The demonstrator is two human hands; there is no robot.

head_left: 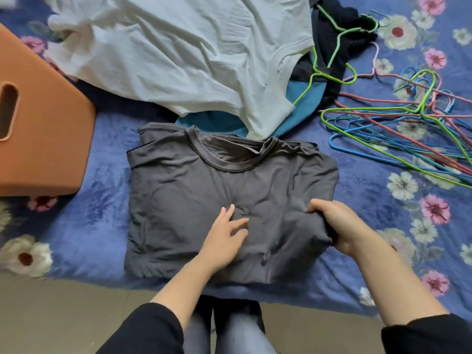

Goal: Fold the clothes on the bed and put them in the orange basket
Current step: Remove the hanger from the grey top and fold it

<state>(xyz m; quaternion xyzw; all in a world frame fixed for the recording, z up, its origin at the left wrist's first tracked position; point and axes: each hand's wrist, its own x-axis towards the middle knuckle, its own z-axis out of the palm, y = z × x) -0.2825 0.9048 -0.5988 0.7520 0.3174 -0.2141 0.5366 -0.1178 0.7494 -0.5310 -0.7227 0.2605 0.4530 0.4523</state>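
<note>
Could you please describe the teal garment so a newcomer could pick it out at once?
On the blue floral bedspread, a large white T-shirt lies spread beyond the folded grey shirt. The teal garment peeks out from under the T-shirt's near edge and sleeve. It is the only blue-green cloth, brighter than the black clothes beside it.

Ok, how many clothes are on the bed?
4: grey shirt nearest; white shirt behind it; teal garment under the white one; black garment at the back right. More may be hidden.
</note>
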